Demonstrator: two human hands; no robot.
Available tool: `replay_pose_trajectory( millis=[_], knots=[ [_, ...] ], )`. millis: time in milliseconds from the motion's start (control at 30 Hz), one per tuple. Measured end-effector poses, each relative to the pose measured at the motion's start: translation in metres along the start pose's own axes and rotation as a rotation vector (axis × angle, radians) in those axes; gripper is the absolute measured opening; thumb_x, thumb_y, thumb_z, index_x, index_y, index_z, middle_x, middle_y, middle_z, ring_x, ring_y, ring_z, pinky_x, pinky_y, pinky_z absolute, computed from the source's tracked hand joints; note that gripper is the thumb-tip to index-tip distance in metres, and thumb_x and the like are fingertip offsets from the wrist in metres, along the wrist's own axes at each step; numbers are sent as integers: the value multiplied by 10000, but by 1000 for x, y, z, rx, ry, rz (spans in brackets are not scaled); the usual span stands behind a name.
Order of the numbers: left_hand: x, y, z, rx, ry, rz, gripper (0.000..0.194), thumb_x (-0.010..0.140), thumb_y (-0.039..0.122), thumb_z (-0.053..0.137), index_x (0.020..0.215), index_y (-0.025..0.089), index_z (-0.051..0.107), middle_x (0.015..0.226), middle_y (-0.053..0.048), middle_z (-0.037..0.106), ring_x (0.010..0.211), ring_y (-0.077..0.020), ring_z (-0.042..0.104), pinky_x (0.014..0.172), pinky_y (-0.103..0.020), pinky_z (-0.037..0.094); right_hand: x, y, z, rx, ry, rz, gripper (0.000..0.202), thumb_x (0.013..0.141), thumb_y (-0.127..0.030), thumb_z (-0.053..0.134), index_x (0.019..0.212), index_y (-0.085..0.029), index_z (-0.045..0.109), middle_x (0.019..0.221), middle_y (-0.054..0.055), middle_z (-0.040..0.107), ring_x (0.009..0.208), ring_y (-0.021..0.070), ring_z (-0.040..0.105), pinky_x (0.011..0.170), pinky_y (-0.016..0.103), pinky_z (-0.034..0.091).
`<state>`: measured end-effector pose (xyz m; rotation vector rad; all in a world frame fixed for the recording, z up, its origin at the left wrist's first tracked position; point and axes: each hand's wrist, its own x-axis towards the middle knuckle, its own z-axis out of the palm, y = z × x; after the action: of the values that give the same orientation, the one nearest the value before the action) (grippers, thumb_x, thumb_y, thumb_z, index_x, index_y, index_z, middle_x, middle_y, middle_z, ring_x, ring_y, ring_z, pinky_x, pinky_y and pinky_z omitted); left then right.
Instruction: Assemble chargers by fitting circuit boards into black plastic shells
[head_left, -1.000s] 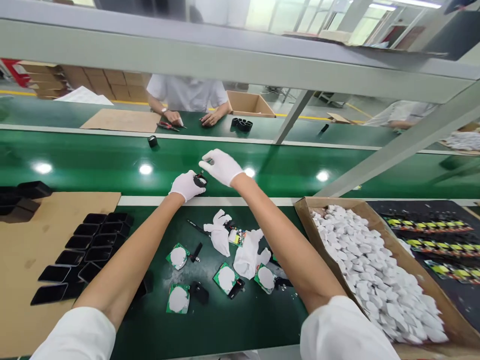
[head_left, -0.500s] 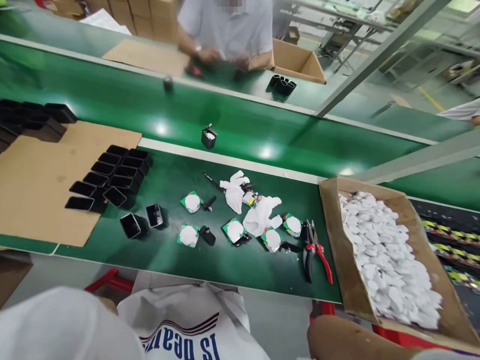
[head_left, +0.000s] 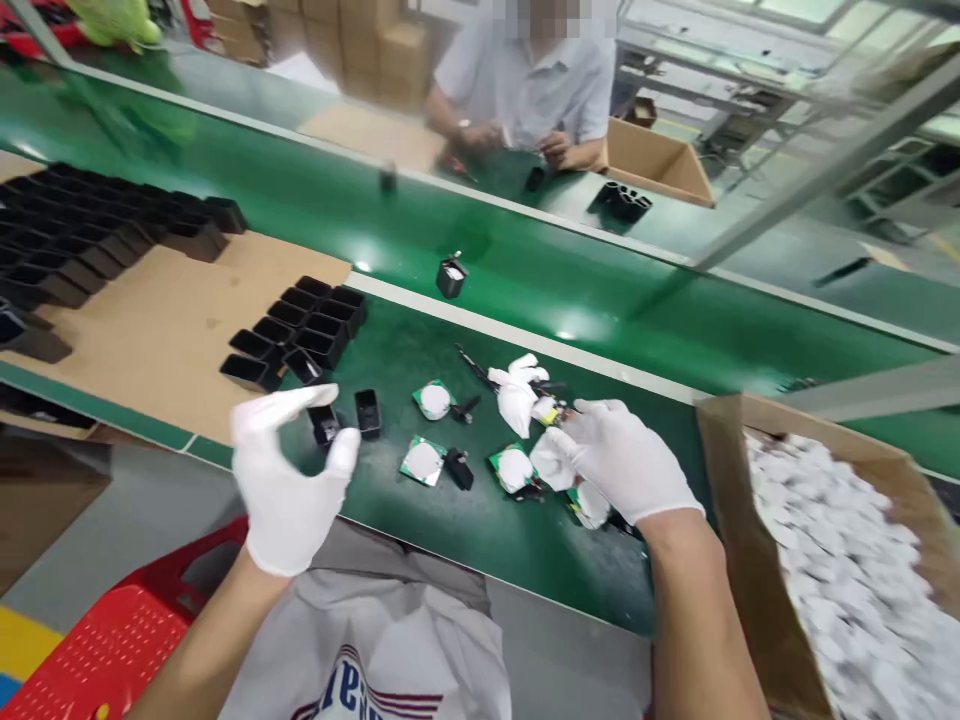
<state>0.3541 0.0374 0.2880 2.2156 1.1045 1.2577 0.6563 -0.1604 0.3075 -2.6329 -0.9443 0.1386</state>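
My left hand (head_left: 289, 485), in a white glove, has thumb and forefinger spread on either side of an upright black case (head_left: 325, 425), with nothing visibly gripped. Another black case (head_left: 367, 412) stands to its right. My gloved right hand (head_left: 630, 460) reaches over the right part of the green bench, fingers together beside a crumpled white glove (head_left: 555, 458) and a component with a yellow part (head_left: 550, 412); what its fingertips hold is hidden. A second white glove (head_left: 516, 398) lies behind. Green boards with white round pads (head_left: 435, 400) lie around, wired to black parts.
Rows of black cases (head_left: 319, 335) stand at left, partly on cardboard (head_left: 180, 300). At right is a box (head_left: 724, 480) full of white pads. One filled case (head_left: 451, 278) sits on the green strip beyond the bench. A person (head_left: 525, 90) works opposite. A red stool (head_left: 120, 630) is below left.
Both my gloved hands have come into view over the bench, the left by the loose cases, the right over the crumpled glove and the pliers' place. The view has shifted left.
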Motion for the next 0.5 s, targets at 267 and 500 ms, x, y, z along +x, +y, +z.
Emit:
replay_pose_trajectory(
  millis=[267,500],
  knots=[
    [24,-42,31,310,-553,92,588,786,385,911,1321,250,707,1377,-118,778,1480,-428,580,1226,-655,318,53,10,37,-265,-223,-73,497,848,-509,796,1209,-169,813,1160,193,727,934,370,705,788,444,476],
    [37,-28,27,286,-633,134,564,781,419,913,1287,264,719,1480,-76,743,1444,-389,608,1247,-643,261,55,12,7,36,-44,83,397,816,-536,841,1029,-204,802,980,147,791,910,381,726,837,516,518]
  ],
)
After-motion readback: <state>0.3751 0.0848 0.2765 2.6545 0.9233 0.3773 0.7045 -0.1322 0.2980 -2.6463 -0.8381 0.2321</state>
